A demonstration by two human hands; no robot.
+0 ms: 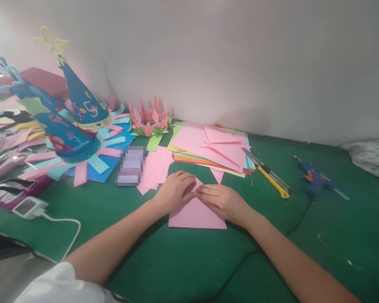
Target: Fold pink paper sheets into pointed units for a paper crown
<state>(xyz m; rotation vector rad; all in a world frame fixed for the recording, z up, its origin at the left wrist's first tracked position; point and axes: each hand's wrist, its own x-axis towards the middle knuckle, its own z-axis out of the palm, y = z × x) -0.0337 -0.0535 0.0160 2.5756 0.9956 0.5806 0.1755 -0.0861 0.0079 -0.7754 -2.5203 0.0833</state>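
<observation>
A sheet of pink paper (196,216), folded to a pointed top with a straight lower edge, lies on the green tabletop in front of me. My left hand (175,192) is closed on its upper left side, fingers curled over the tip and thumb on the paper. From the other side my right hand (222,201) presses on the fold, its fingers held together near the tip. The fingertips of both hands almost meet there and partly hide the paper's upper part.
Behind my hands are a stack of coloured paper (192,141) and a pink paper crown (149,122). A yellow utility knife (273,181) and a blue glue gun (316,176) lie right. Left are a blurred phone (131,166), blue cone hats (82,97) and a white charger (30,207).
</observation>
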